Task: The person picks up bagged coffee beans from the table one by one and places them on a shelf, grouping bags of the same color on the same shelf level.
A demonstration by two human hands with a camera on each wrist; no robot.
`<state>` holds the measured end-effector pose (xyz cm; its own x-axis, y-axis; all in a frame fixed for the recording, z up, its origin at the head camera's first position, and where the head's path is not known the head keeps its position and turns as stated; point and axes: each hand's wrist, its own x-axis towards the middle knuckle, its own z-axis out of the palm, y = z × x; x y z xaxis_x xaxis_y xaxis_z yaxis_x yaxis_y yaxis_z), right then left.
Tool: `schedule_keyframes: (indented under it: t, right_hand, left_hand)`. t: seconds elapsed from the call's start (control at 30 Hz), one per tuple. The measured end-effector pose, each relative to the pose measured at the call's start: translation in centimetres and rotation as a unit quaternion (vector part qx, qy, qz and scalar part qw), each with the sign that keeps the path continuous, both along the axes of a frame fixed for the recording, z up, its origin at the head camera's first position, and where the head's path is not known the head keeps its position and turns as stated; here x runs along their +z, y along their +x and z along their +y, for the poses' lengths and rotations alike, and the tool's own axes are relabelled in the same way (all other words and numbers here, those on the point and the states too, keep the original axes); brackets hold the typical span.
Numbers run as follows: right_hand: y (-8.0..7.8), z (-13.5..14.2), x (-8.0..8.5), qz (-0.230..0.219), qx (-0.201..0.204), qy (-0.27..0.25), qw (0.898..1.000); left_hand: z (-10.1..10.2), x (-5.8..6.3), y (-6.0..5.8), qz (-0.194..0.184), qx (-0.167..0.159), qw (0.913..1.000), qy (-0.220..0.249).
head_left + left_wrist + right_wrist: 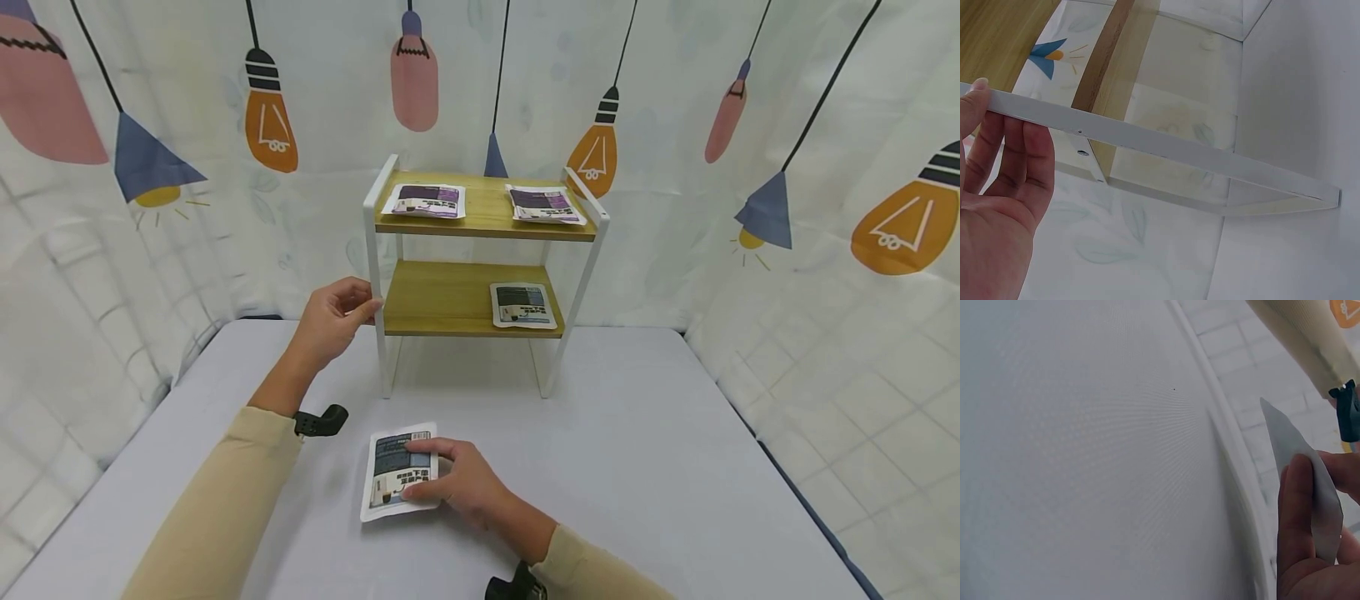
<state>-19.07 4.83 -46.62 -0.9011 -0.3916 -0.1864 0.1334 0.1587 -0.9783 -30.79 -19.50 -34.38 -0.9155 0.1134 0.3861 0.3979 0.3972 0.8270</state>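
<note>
A small two-tier shelf [450, 292] with wood-look boards and a white frame stands on the table. My left hand [333, 321] holds the left upright of its frame; in the left wrist view, thumb and fingers pinch the white bar [1166, 141]. With thumb and fingers, my right hand [468, 483] grips a flat white packet [384, 487] with a dark printed label, in front of the shelf. In the right wrist view that packet [1327, 515] appears edge-on, raised off the tabletop. A similar packet [523, 306] lies at the right of the lower board.
On the top board lie purple-labelled packets [427, 201] at the left and more purple-labelled packets [545, 205] at the right. A white cloth covers the table [637, 467]. Behind and beside it hangs a curtain [330, 208] printed with lamps.
</note>
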Motion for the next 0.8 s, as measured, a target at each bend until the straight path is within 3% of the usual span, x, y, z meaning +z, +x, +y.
schedule_keyframes:
  t: [0.8]
  right_hand:
    - [-1.6,0.4,0.6,0.033,0.002,-0.018,0.999]
  left_hand:
    - [0.0,-0.1,0.0,-0.006,0.008,1.0,0.0]
